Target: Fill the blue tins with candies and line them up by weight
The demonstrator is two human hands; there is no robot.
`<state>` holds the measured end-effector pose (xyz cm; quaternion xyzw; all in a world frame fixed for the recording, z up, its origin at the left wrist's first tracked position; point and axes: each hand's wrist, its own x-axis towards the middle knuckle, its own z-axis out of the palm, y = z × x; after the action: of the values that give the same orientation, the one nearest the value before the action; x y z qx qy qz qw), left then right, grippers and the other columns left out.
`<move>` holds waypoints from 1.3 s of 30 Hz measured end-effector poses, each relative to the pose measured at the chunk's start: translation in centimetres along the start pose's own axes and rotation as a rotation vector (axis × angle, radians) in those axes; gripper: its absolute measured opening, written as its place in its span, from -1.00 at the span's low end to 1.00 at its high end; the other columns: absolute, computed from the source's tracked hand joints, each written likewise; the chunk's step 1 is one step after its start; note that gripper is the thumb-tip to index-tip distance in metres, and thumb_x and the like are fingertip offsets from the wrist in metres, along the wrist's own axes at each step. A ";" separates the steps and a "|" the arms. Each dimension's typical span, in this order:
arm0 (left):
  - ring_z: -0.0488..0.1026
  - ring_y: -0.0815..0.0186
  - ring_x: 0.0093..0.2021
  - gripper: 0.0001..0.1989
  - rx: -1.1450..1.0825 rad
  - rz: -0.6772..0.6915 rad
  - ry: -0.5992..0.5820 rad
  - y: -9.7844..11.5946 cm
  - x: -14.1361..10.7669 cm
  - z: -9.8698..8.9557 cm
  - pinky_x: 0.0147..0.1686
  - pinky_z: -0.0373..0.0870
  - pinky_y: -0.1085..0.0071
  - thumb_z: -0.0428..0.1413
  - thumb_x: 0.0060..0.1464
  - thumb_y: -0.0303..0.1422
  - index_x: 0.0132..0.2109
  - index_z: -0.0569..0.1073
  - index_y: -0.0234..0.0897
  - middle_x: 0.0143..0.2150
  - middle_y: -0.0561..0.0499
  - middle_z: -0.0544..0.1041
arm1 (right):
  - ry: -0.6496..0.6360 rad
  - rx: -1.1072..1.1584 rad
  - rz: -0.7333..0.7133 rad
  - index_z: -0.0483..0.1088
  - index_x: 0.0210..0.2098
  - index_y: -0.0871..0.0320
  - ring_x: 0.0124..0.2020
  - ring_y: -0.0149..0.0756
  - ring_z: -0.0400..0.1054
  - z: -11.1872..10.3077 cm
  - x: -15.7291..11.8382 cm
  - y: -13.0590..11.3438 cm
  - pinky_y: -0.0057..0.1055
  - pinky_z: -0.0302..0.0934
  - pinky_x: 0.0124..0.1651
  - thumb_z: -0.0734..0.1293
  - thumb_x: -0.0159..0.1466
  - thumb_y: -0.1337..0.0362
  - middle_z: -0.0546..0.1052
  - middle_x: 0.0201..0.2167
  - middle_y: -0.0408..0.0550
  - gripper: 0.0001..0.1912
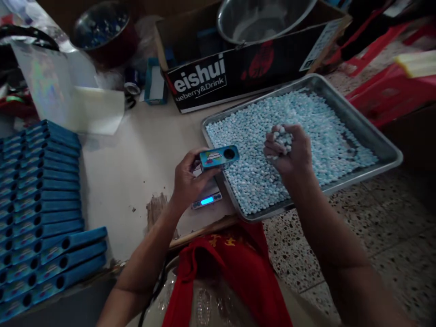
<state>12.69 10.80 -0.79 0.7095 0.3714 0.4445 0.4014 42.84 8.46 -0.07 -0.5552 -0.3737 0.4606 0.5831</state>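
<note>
My left hand (191, 175) grips a small blue box (218, 157) with a dark round hole near its right end. The box is over the left edge of a metal tray (361, 122). Pale blue and white pellets (254, 181) fill most of that tray. Above them my right hand (293, 150) is closed around a handful of the pellets (283, 139), with the palm side showing. Just below the box, a small scale with a lit blue display (206, 200) sits on the table, partly hidden by my left hand.
Stacked blue boxes (51, 195) line the table's left side. A black carton (245, 72) holding a metal bowl (262, 22) stands behind the tray. Farther back are a pot (104, 36), a can (132, 84) and papers (98, 109). Red stools (381, 95) are at right.
</note>
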 end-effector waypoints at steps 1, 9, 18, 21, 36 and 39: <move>0.74 0.20 -0.02 -0.46 0.060 0.026 -0.022 0.4 0.7 0.9 0.06 0.71 0.34 0.59 0.16 -0.09 0.16 0.65 -0.17 0.02 -0.04 0.76 | -0.019 0.162 -0.014 0.24 -0.35 -0.03 -0.56 -0.41 0.00 -0.1 0.1 -0.6 -0.31 0.02 -0.48 0.34 0.41 -0.09 0.39 -0.40 -0.14 -0.64; 0.74 0.07 0.08 -0.46 0.276 0.091 -0.089 1.6 2.8 5.5 0.26 0.70 0.09 0.60 0.12 -0.35 0.21 0.68 -0.16 0.11 -0.09 0.77 | 0.015 0.561 -0.079 0.34 -0.34 -0.02 -0.30 -0.17 0.37 3.5 -0.2 -3.3 -0.25 0.25 -0.32 0.53 0.27 -0.28 0.40 -0.38 -0.11 -0.47; 0.74 0.09 0.10 -0.48 0.242 0.052 -0.089 1.1 3.1 6.0 0.19 0.72 0.14 0.58 0.11 -0.41 0.18 0.66 -0.15 0.11 -0.07 0.76 | 0.118 0.617 -0.154 0.32 -0.43 -0.01 -0.41 -0.29 0.22 5.0 0.0 -3.2 -0.22 0.30 -0.23 0.54 0.29 -0.05 0.26 -0.47 -0.19 -0.59; 0.73 0.09 0.08 -0.48 0.201 0.061 -0.078 0.7 3.3 6.3 0.14 0.72 0.17 0.59 0.10 -0.40 0.17 0.66 -0.14 0.09 -0.07 0.76 | 0.136 0.443 -0.149 0.27 -0.41 -0.03 -0.37 -0.23 0.31 4.5 0.7 -2.7 -0.18 0.34 -0.24 0.47 0.35 -0.15 0.35 -0.40 -0.12 -0.54; 0.66 0.14 0.07 -0.53 0.019 0.079 0.011 -0.4 4.1 8.5 0.11 0.59 0.24 0.50 0.08 -0.51 0.09 0.59 -0.12 0.03 0.02 0.67 | 0.207 0.072 -0.197 0.53 -0.20 -0.08 -0.18 -0.05 0.49 5.5 0.1 -5.2 -0.11 0.46 -0.10 0.17 0.49 -0.51 0.45 -0.35 0.01 -0.31; 0.63 0.15 0.07 -0.55 0.000 0.083 0.076 -0.7 3.8 9.3 0.14 0.56 0.23 0.46 0.11 -0.53 0.09 0.58 -0.11 0.04 0.03 0.65 | 0.196 0.043 -0.253 0.48 -0.24 -0.06 -0.18 -0.08 0.49 6.0 -0.2 -4.7 -0.12 0.46 -0.07 0.14 0.50 -0.51 0.41 -0.34 -0.01 -0.30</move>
<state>22.44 12.21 -2.74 0.7070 0.3564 0.4874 0.3681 37.69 10.32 5.23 -0.5336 -0.3719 0.3349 0.6818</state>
